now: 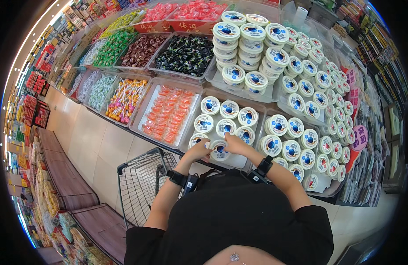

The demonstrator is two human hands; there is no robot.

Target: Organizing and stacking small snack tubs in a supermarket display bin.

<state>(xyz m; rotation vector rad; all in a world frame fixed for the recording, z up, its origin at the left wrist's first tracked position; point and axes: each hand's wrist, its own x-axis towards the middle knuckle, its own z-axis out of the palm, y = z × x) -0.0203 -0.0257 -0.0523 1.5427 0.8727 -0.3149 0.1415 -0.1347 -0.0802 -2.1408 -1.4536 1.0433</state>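
Note:
Several round white lidded tubs with blue pictures stand in a clear plastic bin [188, 140] before me. My left hand [198, 151] is at the near left of this bin, between a tub [198, 139] at the left edge and the nearest tub [219, 150], its fingers at that tub's left side. My right hand [235, 143] reaches over the nearest tub's right side, its index finger pointing at the near edge of the tub [226, 127] behind. Whether either hand grips a tub is not clear. Both wrists wear black straps with small devices.
A wire shopping cart [141, 188] stands at my left. Bins of orange-wrapped sweets [169, 112], lollipops [126, 99] and black-wrapped sweets [185, 54] lie left and beyond. Stacked tubs [253, 43] rise behind; more tubs [293, 150] fill bins at right. Low wood-patterned platforms [66, 169] line the aisle.

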